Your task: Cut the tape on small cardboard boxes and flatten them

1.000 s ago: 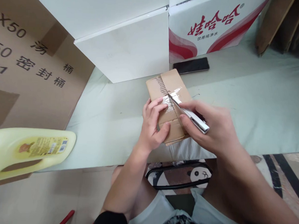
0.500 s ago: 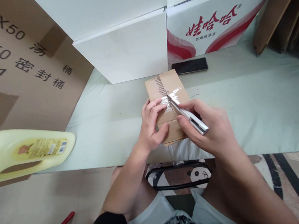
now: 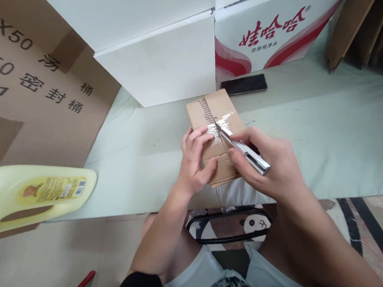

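A small flat cardboard box (image 3: 224, 104) lies at a slant on the cloth-covered surface, with clear tape across its middle and a row of dark marks along its seam. My left hand (image 3: 195, 161) grips its left side, fingers curled over the top and thumb on the near part. In my right hand (image 3: 268, 161) is a white utility knife (image 3: 252, 155), held between thumb and fingers. The knife's blade points away to the left, its tip touching the seam at the tape. Whether the tip has gone through the tape is too small to tell.
Behind the box lies a black phone (image 3: 243, 84), beside a white carton with red lettering (image 3: 265, 40). A large brown carton (image 3: 51, 96) stands left, with a pale yellow bottle (image 3: 35, 199) in front. Folded cardboard (image 3: 350, 32) leans at the back right.
The knife has shifted very slightly toward me and to the right along the seam. My left hand and the box stay almost where they were.
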### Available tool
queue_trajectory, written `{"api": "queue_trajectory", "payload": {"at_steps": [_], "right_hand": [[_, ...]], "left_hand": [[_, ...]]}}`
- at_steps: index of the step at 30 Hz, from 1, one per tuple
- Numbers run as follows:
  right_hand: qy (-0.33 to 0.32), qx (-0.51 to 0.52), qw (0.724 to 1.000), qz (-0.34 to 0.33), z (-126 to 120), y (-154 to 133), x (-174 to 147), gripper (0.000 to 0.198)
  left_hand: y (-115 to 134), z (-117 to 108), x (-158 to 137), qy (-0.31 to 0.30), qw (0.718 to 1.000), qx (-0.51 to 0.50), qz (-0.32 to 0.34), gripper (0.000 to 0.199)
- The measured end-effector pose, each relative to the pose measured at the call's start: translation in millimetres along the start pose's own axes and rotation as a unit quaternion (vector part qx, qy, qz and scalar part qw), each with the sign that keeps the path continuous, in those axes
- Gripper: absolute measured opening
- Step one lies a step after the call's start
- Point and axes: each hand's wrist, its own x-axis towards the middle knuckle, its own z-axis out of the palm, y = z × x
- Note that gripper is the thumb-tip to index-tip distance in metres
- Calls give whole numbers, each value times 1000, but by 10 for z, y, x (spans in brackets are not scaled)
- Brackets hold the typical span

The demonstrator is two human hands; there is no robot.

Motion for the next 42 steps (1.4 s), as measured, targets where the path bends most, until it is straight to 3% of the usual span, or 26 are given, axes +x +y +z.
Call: {"api": "queue_trajectory", "payload": {"at_steps": [42], "right_hand": [[-30, 55, 998, 16, -89, -58, 10, 2]], "left_hand": [[1, 0, 1, 6, 1000, -10, 0, 43]]}}
